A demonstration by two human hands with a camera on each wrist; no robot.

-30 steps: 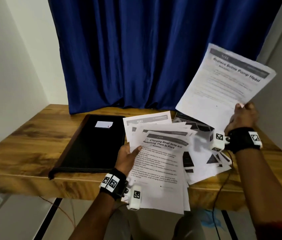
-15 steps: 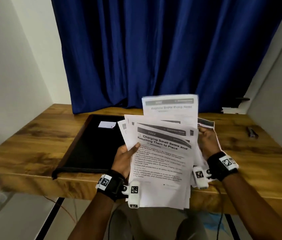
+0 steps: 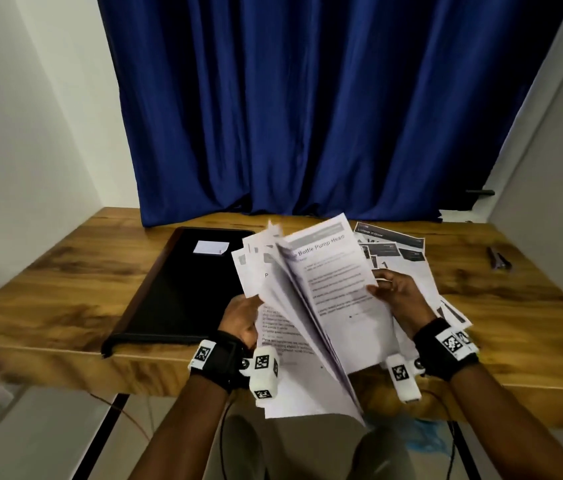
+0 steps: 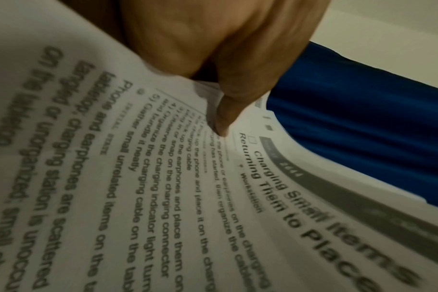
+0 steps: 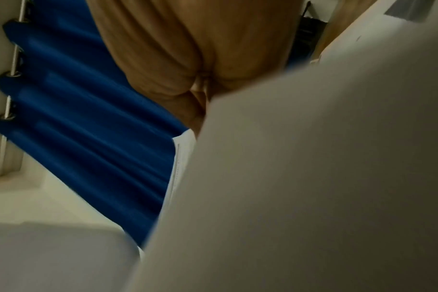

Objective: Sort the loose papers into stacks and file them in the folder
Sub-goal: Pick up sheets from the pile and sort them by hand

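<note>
A fanned sheaf of white printed paper sheets [image 3: 311, 306] is held up above the near edge of the wooden table [image 3: 65, 292]. Its left edge is pinched by the left hand [image 3: 240, 320], thumb on the top page. The right hand [image 3: 399, 299] is curled round the right-hand sheets. A closed black rectangular folder [image 3: 183, 289] lies flat to the left; more printed sheets [image 3: 401, 247] lie behind.
</note>
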